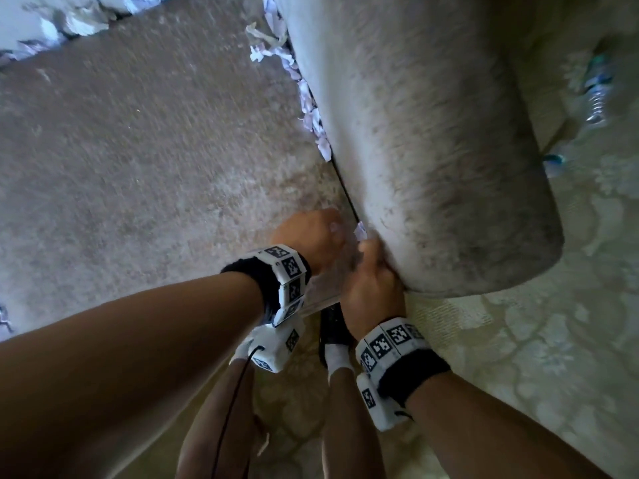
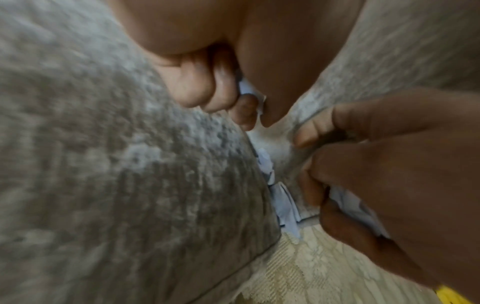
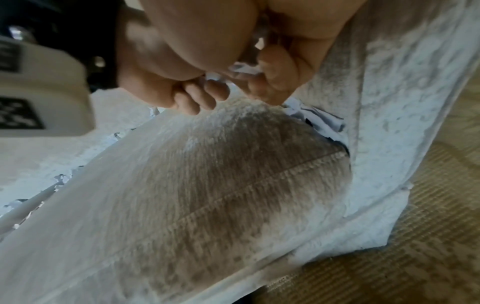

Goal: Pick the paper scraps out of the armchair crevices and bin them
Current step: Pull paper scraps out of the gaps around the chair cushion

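Note:
The armchair's seat cushion [image 1: 155, 140] meets the armrest [image 1: 432, 133] along a dark crevice [image 1: 345, 191]. Several pale paper scraps [image 1: 311, 112] are wedged along its far half, and more lie in the crevice [image 2: 281, 203] in the left wrist view. Both hands are at the near end of the crevice. My left hand [image 1: 332, 229] has its fingers curled round a scrap [image 2: 249, 90]. My right hand [image 1: 368, 247] presses against the armrest and grips crumpled paper [image 2: 350, 205], which also shows between its fingers as a white scrap [image 3: 244, 69]. No bin is in view.
More torn paper [image 1: 79, 22] lies along the back of the seat. Plastic bottles [image 1: 598, 95] lie on the patterned carpet [image 1: 518, 340] right of the armrest. Something translucent and blurred [image 1: 321, 292] hangs below the hands. My legs and a black shoe [image 1: 332, 326] are below.

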Demonstrator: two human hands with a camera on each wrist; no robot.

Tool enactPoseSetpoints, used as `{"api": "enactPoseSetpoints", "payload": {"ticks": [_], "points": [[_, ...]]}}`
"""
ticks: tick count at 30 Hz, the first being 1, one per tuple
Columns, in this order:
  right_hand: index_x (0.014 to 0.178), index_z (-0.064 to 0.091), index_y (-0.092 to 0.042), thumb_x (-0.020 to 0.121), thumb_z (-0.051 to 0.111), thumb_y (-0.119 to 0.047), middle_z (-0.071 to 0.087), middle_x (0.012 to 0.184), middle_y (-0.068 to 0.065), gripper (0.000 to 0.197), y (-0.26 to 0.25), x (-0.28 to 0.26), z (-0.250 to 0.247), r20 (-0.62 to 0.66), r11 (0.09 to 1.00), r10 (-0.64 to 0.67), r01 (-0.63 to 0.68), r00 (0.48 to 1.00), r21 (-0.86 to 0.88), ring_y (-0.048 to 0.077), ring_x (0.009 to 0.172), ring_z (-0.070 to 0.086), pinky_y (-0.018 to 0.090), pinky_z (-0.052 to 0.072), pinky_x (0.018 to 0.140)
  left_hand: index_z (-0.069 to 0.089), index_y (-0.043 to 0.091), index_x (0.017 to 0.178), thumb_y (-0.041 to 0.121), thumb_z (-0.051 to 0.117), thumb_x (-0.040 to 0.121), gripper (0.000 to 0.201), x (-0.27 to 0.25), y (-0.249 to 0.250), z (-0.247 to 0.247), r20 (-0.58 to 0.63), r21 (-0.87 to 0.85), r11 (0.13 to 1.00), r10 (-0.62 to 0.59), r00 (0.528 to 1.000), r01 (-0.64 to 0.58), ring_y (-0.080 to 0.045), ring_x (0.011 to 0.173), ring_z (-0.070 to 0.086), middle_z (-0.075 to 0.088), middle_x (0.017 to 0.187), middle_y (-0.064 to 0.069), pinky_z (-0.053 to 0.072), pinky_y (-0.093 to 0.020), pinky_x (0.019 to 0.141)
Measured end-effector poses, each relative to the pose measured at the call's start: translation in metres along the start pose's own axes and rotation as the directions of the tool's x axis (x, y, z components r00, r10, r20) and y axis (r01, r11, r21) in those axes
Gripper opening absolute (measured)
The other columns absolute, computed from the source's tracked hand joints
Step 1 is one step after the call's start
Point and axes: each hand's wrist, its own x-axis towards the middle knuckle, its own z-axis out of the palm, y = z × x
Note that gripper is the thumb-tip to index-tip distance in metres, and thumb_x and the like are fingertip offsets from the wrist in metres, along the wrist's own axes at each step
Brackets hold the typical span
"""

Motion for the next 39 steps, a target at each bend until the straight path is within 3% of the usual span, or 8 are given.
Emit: {"api": "enactPoseSetpoints", "payload": {"ticks": [3,7,15,22,29,33,36,39], "points": [[0.121,0.040,-0.016,0.092,0.056,-0.016,0.071,0.084,0.019,0.033,0.011,-0.010,-0.005,0.035,0.999,0.032,-0.032,0.999,-0.020,0.038,0.068,0.068,0.041,0.054,0.052,0.062,0.033,0.119,0.043,0.055,0.089,0.032,0.013,0.017,0.014,-0.008,0.052,0.998,0.022,1.000,-0.022,-0.030,0.098,0.065,0.069,0.111,-0.003,0.053,-0.035,0.077],[0.138,0.038,-0.021,0.099,0.040,-0.036,0.068,0.111,0.011,0.041,0.023,-0.022,-0.014,0.218,0.991,0.118,-0.101,0.969,-0.089,0.034,0.092,0.066,0.035,0.047,0.070,0.064,0.028,0.101,0.052,0.057,0.083,0.032,0.024,0.029,0.027,-0.015,0.120,0.993,0.001,1.000,0.001,-0.029,0.083,0.065,0.067,0.092,-0.002,0.056,-0.038,0.071],[0.145,0.031,-0.033,0.101,0.035,-0.040,0.061,0.130,-0.001,0.045,0.037,-0.031,-0.022,0.336,0.987,0.158,-0.162,0.929,-0.017,0.028,0.106,0.062,0.033,0.044,0.079,0.068,0.026,0.105,0.038,0.062,0.085,0.024,0.032,0.037,0.039,-0.110,0.138,0.987,-0.072,0.991,0.087,-0.035,0.095,0.066,0.068,0.102,-0.008,0.053,-0.038,0.074],[0.148,0.030,-0.035,0.099,0.043,-0.038,0.068,0.115,0.003,0.051,0.031,-0.027,-0.018,0.302,0.974,0.228,-0.211,0.926,-0.088,0.030,0.097,0.066,0.037,0.049,0.078,0.064,0.025,0.087,0.037,0.065,0.084,0.012,0.038,0.035,0.030,-0.014,0.057,0.996,-0.062,0.998,0.063,-0.031,0.084,0.066,0.057,0.080,-0.001,0.047,-0.032,0.063],[0.136,0.046,-0.047,0.097,0.046,-0.033,0.072,0.096,0.006,0.041,0.031,-0.020,-0.004,0.201,0.955,0.296,-0.291,0.934,-0.053,0.034,0.084,0.066,0.039,0.053,0.070,0.068,0.022,0.105,0.042,0.057,0.085,0.030,0.035,0.026,0.034,0.011,-0.005,1.000,-0.015,1.000,0.015,-0.033,0.088,0.065,0.068,0.098,-0.008,0.055,-0.039,0.071],[0.136,0.040,-0.052,0.096,0.047,-0.032,0.071,0.101,0.007,0.046,0.030,-0.018,0.005,0.218,0.942,0.336,-0.331,0.916,-0.060,0.034,0.087,0.066,0.038,0.050,0.070,0.067,0.018,0.095,0.030,0.056,0.091,0.017,0.021,0.009,0.028,-0.057,-0.156,0.986,0.043,0.997,-0.052,-0.031,0.088,0.062,0.066,0.092,-0.008,0.039,-0.030,0.063],[0.136,0.039,-0.052,0.097,0.045,-0.033,0.068,0.112,0.008,0.044,0.028,-0.013,0.014,0.218,0.930,0.366,-0.362,0.905,-0.058,0.035,0.093,0.064,0.038,0.048,0.071,0.064,0.022,0.090,0.032,0.058,0.091,0.011,0.008,-0.007,0.021,-0.058,-0.185,0.978,0.091,0.994,-0.100,-0.028,0.090,0.061,0.067,0.094,-0.004,0.041,-0.030,0.067],[0.133,0.046,-0.048,0.097,0.048,-0.034,0.065,0.118,0.011,0.039,0.030,-0.011,0.025,0.127,0.932,0.362,-0.360,0.923,-0.041,0.037,0.100,0.062,0.040,0.048,0.074,0.048,0.030,0.073,0.028,0.058,0.093,0.022,-0.003,-0.016,0.016,-0.034,-0.240,0.961,0.133,0.991,-0.137,-0.020,0.078,0.052,0.053,0.077,0.004,0.032,-0.028,0.063]]}}
